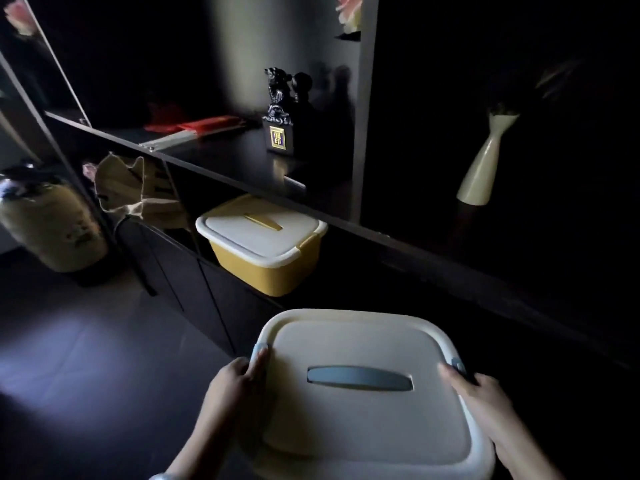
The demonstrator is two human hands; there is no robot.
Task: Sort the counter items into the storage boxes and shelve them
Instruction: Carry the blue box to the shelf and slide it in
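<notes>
I carry a storage box with a cream lid (363, 420) and a grey-blue handle (360, 378) in front of me, below the dark shelving unit. My left hand (239, 379) grips its left side at the blue latch, thumb on the lid rim. My right hand (481, 396) grips the right side at the other latch. The box body is hidden under the lid. A yellow storage box with a cream lid (263, 244) sits in the lower shelf compartment, ahead and slightly left of the carried box.
The black counter shelf (225, 157) holds red and white flat items (194, 131) and a dark figurine (278, 112). A cream vase (483, 161) stands to the right. A beige cloth bag (138, 192) hangs at left, a tan sack (52, 226) beside it. Dark cabinet doors (194, 282) stand below.
</notes>
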